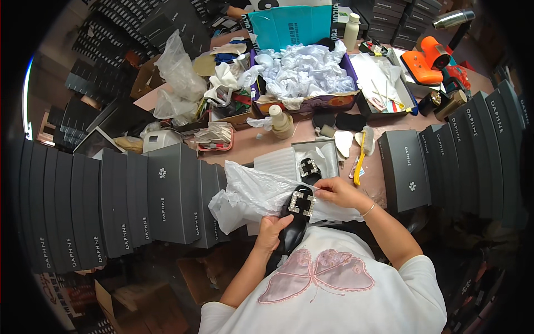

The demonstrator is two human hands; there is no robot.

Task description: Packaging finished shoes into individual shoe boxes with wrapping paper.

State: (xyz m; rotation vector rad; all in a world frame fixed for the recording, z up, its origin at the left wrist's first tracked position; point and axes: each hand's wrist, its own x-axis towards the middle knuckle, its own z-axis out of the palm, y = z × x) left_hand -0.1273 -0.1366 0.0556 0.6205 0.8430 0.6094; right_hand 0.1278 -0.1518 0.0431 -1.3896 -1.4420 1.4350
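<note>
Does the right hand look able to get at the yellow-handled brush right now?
Probably yes: the yellow-handled brush lies just beyond the right hand, nothing visibly between them, though that hand appears to pinch white wrapping it would likely need to release.

You are in a shoe workshop. Tall rows of dark shoe boxes (172, 195) stand on both sides of you, and more boxes (92, 83) are piled far back. Your pink counter (250, 137) has white cloths (306, 72), a yellow brush (360, 158), a bottle (282, 125) and a sparkly black shoe (297, 221) near it.
</note>
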